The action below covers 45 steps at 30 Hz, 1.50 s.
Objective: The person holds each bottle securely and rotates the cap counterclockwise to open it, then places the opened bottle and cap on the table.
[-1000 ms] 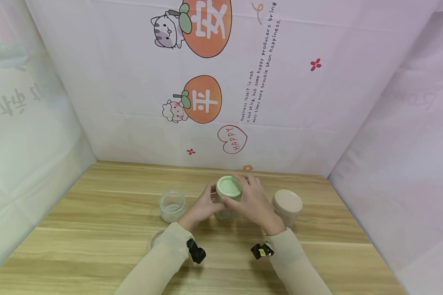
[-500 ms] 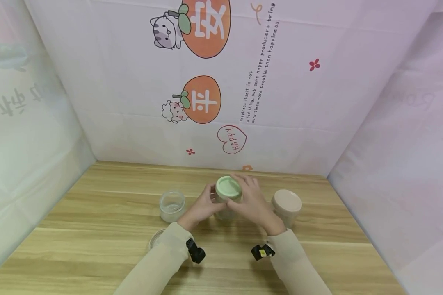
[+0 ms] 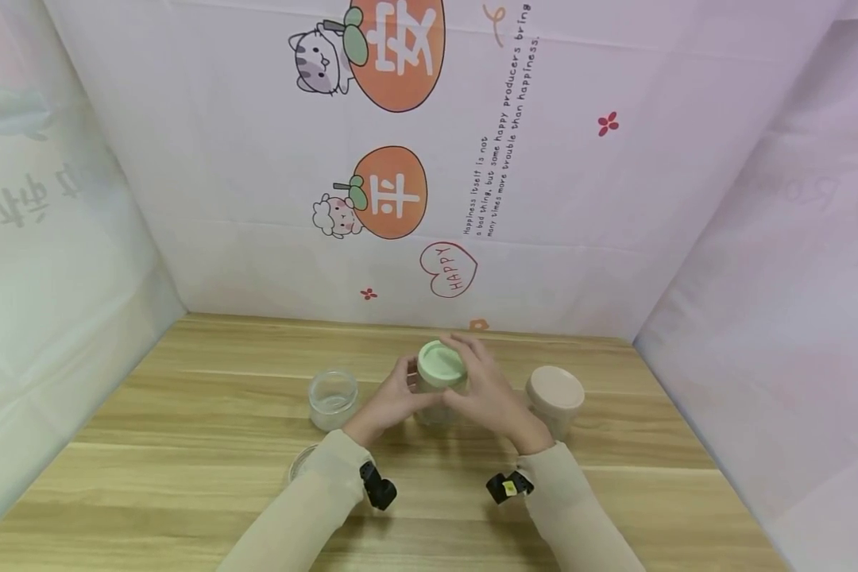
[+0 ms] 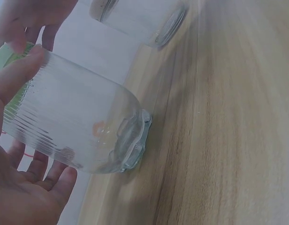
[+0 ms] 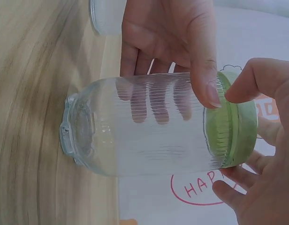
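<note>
A clear ribbed glass jar (image 5: 149, 150) with a light green lid (image 3: 441, 364) stands upright on the table near the back. My left hand (image 3: 388, 405) grips the jar's body, thumb on the near side and fingers wrapped round the far side, seen through the glass in the right wrist view. Round the lid's edge curl the thumb and fingers of my right hand (image 3: 493, 400). The lid sits on the jar's mouth. Nothing shows inside the jar, and its base (image 4: 135, 145) touches the wood.
Right of the hands stands another jar with a beige lid (image 3: 555, 389). On the left is a lidless glass jar (image 3: 333, 400). A round clear lid-like disc (image 3: 302, 461) lies partly under the left sleeve. A printed cloth (image 3: 543, 278) hangs behind the wooden table (image 3: 443, 516).
The right fingertips have shifted left across the far side of the lid, while the right thumb has slid slightly right along its near side. My left hand keeps its hold on the jar.
</note>
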Motion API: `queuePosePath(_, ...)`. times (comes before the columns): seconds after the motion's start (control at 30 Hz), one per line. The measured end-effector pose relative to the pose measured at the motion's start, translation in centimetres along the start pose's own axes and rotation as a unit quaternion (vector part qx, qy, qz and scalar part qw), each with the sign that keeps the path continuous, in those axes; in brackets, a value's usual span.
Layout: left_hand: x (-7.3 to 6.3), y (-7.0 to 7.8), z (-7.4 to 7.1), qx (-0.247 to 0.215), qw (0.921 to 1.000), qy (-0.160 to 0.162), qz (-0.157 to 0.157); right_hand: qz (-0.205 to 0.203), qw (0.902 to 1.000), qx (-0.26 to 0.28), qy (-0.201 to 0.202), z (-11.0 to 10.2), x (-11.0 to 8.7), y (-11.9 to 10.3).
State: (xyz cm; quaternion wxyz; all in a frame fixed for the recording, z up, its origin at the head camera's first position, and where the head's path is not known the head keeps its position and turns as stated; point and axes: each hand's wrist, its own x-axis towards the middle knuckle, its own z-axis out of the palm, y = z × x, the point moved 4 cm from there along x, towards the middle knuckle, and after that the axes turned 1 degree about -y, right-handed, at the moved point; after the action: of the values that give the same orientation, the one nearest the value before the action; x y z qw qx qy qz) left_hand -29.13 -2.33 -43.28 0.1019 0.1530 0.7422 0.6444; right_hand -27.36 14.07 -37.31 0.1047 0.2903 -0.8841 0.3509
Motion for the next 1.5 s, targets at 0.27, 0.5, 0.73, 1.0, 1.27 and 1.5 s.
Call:
queuePosePath(0.27,0.0,0.1,0.0,-0.001,1.0000,-0.002,0.003,0.011,0.9988,0.044,-0.018,0.3,0.4,0.7)
queuePosePath(0.5,-0.1,0.1,0.2,-0.003,1.0000,-0.004,0.005,0.010,0.9986,0.049,-0.016,0.4,0.3,0.8)
queuePosePath(0.73,-0.2,0.0,0.1,0.001,0.9999,-0.007,0.008,0.025,0.9987,-0.029,0.034,0.2,0.5,-0.3)
queuePosePath(1.0,-0.1,0.0,0.1,-0.013,0.9998,-0.013,0.007,0.043,0.9904,-0.117,0.061,0.0,0.5,-0.7)
queuePosePath(1.27,-0.1,0.2,0.1,-0.015,0.9998,-0.012,0.004,0.037,0.9718,-0.216,0.088,-0.4,0.2,-1.2)
queuePosePath(1.5,0.0,0.0,0.0,-0.009,0.9999,-0.009,0.003,0.037,0.9730,-0.214,0.079,-0.3,0.2,-1.0)
